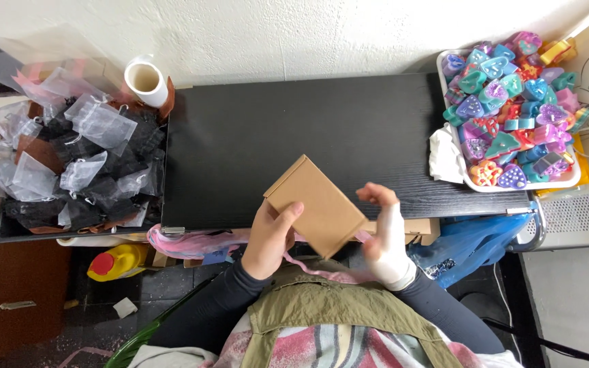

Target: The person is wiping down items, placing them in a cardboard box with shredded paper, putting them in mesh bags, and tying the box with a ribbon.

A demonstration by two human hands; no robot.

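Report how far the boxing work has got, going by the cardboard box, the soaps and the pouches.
Done: nothing packed shows on the black table. In hand: the left hand grips a closed brown cardboard box; the right hand is beside its edge, fingers pinched, contents unclear. Left: the white tray on the right is piled with colourful soaps, and a heap of sheer pouches lies on the left.
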